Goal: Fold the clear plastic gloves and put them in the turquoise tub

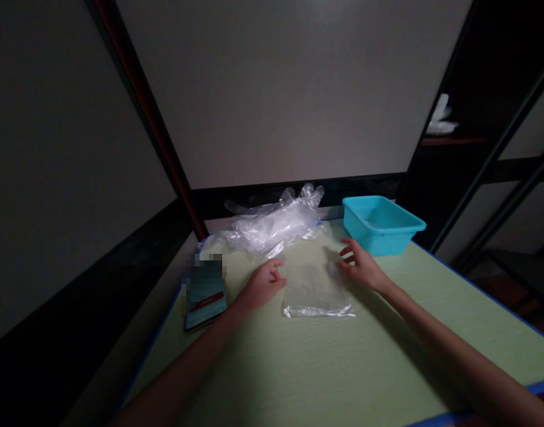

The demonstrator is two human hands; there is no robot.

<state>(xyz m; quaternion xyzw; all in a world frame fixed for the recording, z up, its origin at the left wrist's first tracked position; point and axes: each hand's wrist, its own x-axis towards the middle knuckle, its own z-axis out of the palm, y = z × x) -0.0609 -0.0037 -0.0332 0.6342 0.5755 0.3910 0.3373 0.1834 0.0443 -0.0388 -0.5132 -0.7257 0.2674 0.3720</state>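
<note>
A thin, clear plastic piece lies flat on the table between my hands, folded into a rough square with a shiny, crinkled near edge. Whether it is a bag or a folded glove, I cannot tell. At its left edge, my left hand is bent, thumb and fingers apart. My right hand hovers by the far right corner with its fingers spread, and nothing shows in it. Behind them lies a loose heap of clear disposable plastic gloves, some glove fingers sticking up.
A turquoise plastic basin stands at the table's back right. On the left lies a phone, its screen partly blurred out. The pale green table has a blue edge and meets a grey panel behind.
</note>
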